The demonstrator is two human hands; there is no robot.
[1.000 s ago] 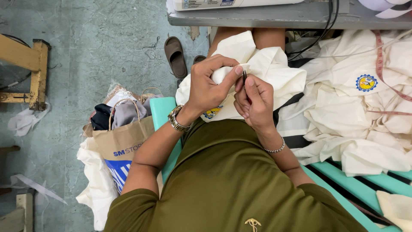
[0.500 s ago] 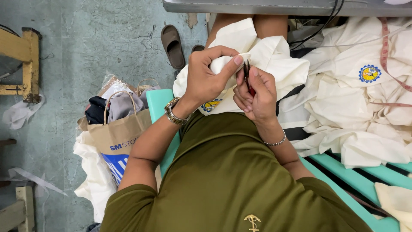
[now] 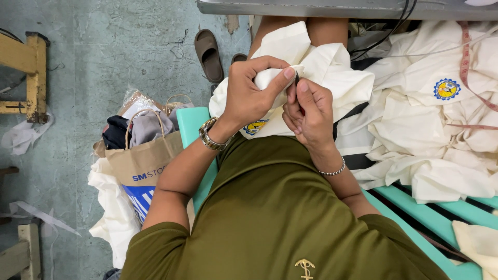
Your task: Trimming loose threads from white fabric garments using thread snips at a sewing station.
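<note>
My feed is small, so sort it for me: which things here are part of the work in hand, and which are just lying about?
In hand:
left hand, pinching a fold
cream garment on the lap
right hand, at the same fold, holding something small and dark, too small to tell

Lying about:
paper bag of clothes
sandal on the floor
pile of cream garments on the green bench

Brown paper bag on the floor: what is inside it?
The brown paper bag holds bunched grey and dark cloth showing at its mouth. Anything deeper is covered by that cloth and the bag's walls.
</note>
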